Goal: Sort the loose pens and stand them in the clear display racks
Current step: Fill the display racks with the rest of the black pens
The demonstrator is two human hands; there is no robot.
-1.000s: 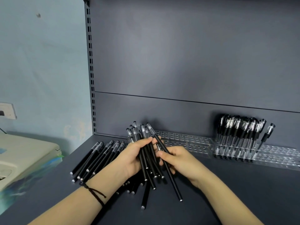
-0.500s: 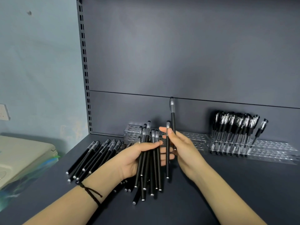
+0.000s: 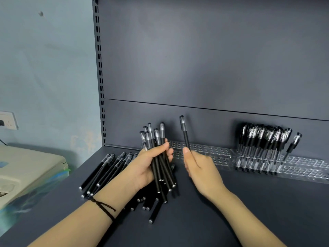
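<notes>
Right hand (image 3: 201, 168): slim matte pen (image 3: 185, 138), perhaps clear-capped; left hand (image 3: 146, 166): pen bundle (image 3: 158, 173)

Dim, soft light; perhaps slight blur

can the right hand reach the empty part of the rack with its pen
Probably yes: the right hand holds one pen upright, and the empty rack section sits just behind it, nothing between.

Pale blue wall (image 3: 46, 68) on the left, scuffed low down; white socket (image 3: 8, 120) on it; slotted upright (image 3: 100, 68) beside dark grey back panel (image 3: 213, 50); matching shelf (image 3: 267, 202) below; beige machine (image 3: 26, 168) at far left.
</notes>
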